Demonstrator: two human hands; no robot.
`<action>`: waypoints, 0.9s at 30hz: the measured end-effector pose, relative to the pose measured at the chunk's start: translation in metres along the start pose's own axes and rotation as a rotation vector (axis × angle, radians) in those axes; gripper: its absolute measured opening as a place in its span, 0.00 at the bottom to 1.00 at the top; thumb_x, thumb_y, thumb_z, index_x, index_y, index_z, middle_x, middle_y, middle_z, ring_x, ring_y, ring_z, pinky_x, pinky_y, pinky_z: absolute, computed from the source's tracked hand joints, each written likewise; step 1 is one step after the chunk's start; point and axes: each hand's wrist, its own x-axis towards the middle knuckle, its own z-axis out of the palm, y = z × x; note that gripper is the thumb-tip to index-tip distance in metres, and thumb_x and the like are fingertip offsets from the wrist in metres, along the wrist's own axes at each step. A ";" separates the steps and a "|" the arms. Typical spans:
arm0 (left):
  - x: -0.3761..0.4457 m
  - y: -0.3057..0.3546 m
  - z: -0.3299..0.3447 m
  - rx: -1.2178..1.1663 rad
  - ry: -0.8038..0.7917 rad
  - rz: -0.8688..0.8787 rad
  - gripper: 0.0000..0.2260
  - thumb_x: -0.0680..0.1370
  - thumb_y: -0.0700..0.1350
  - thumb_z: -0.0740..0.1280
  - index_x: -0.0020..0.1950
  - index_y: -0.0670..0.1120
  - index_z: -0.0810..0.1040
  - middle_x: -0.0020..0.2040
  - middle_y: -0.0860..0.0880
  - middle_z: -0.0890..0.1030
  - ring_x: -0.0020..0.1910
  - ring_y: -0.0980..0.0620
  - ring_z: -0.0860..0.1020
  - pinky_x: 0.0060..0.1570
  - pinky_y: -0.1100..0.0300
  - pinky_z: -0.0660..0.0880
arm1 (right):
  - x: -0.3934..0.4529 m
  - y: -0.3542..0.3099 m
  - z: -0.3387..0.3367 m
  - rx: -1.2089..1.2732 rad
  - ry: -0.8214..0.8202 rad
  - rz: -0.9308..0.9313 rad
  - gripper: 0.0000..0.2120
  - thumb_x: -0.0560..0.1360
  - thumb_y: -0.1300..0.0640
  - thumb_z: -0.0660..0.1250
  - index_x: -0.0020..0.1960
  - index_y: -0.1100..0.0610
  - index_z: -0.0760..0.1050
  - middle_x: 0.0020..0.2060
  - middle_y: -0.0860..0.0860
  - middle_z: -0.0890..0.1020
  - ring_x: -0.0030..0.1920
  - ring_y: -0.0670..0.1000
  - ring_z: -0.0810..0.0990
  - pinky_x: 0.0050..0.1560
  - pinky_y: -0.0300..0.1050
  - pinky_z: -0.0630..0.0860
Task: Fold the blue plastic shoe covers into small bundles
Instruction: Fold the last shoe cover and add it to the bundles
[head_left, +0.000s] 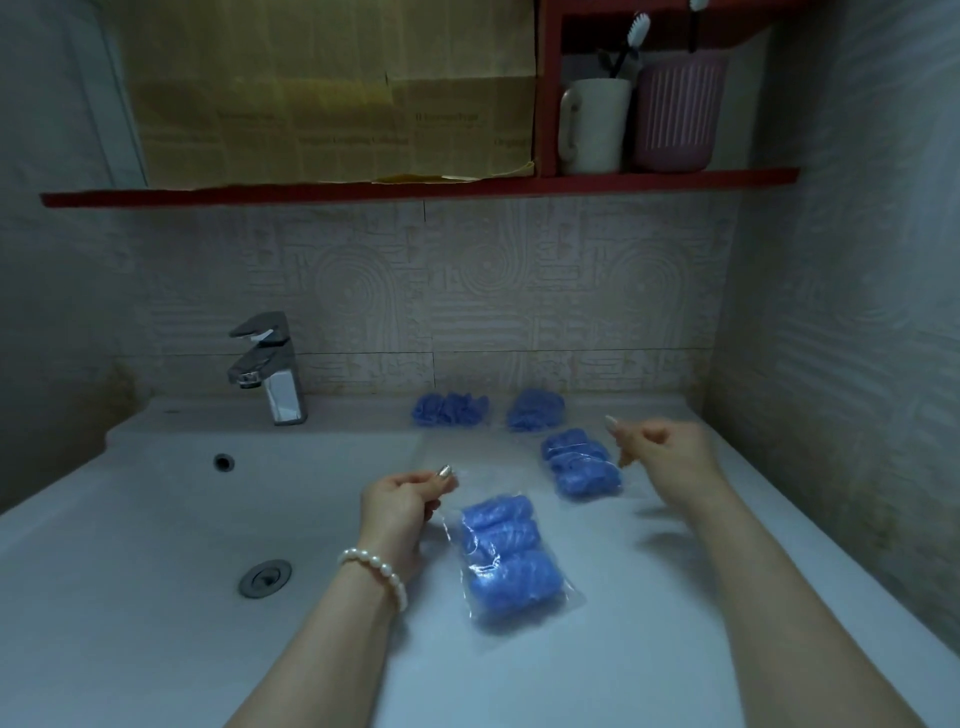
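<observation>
left hand (402, 496): pinching a see-through plastic film (511, 447), beside the clear bag of blue plastic shoe covers (511, 561)
right hand (662, 449): curled up behind that bag, can't tell if its grip has the film

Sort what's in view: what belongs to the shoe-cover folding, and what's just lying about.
For the job:
near packet of blue covers
far packet
two loose blue bundles by the wall
left hand, pinching clear plastic
right hand, fingers curled

Lying about:
faucet
sink drain
white mug
pink cup
toothbrushes
</observation>
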 end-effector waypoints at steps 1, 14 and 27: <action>0.000 0.000 0.001 0.004 -0.009 0.001 0.01 0.72 0.34 0.69 0.41 0.35 0.80 0.21 0.54 0.76 0.25 0.56 0.65 0.26 0.64 0.61 | -0.001 -0.003 0.011 -0.007 -0.035 -0.014 0.20 0.71 0.45 0.68 0.31 0.61 0.77 0.33 0.64 0.79 0.35 0.52 0.75 0.40 0.44 0.71; -0.022 0.014 0.022 -0.060 -0.142 0.307 0.06 0.76 0.35 0.66 0.42 0.38 0.81 0.36 0.46 0.84 0.36 0.50 0.82 0.41 0.62 0.79 | -0.008 -0.015 0.047 0.294 -0.164 -0.025 0.13 0.70 0.76 0.66 0.36 0.60 0.79 0.24 0.48 0.81 0.26 0.43 0.79 0.30 0.32 0.75; -0.019 0.005 0.022 0.794 0.137 0.462 0.14 0.75 0.54 0.63 0.57 0.49 0.74 0.58 0.46 0.74 0.54 0.45 0.75 0.56 0.52 0.71 | -0.014 -0.018 0.038 -0.292 -0.045 -0.018 0.06 0.70 0.59 0.67 0.36 0.56 0.80 0.32 0.53 0.81 0.34 0.53 0.80 0.37 0.43 0.73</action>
